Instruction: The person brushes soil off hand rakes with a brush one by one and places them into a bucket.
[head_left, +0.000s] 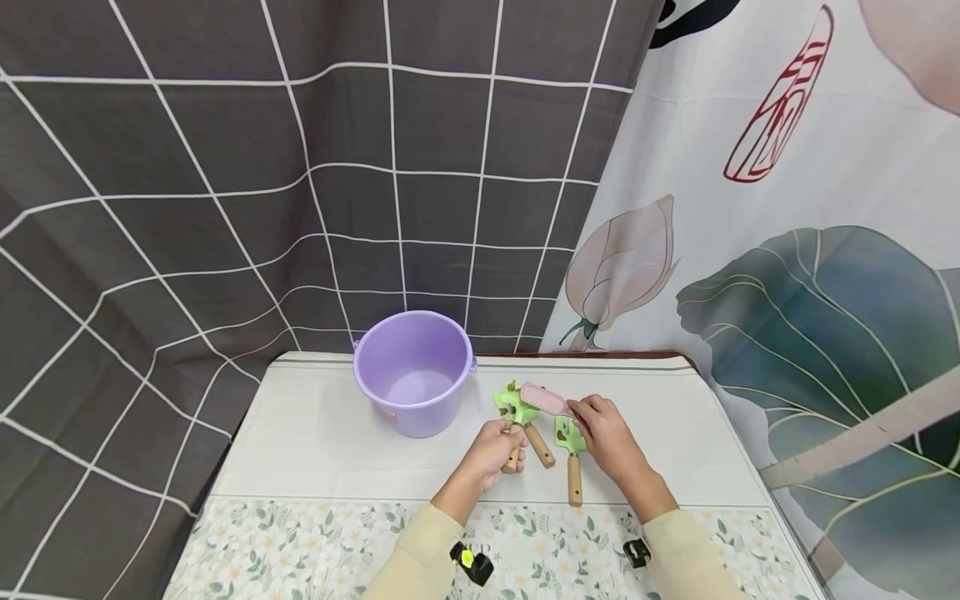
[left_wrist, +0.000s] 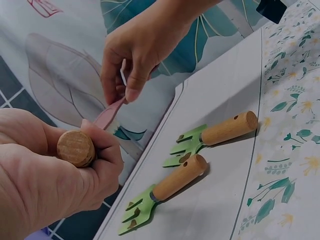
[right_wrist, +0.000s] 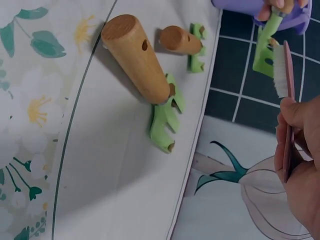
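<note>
My left hand (head_left: pixel 491 454) grips the wooden handle (left_wrist: pixel 76 148) of a small garden hand tool, whose green head (right_wrist: pixel 265 52) carries brown patches. In my right hand (head_left: pixel 607 433) is a pink brush (head_left: pixel 546 400) with white bristles (right_wrist: pixel 281 72), pinched by its handle. The bristles face the green head; whether they touch it I cannot tell. Two more green garden forks with wooden handles, one fork (left_wrist: pixel 172 182) and another fork (left_wrist: pixel 220 135), lie on the table between and below the hands. Brown patches show on their prongs too.
A purple bucket (head_left: pixel 380 398) stands at the back of the table, left of the hands. The table (head_left: pixel 300 450) has a white cover with a floral strip along its front. Behind it hang a dark grid curtain (head_left: pixel 442 208) and a white printed curtain (head_left: pixel 697 125).
</note>
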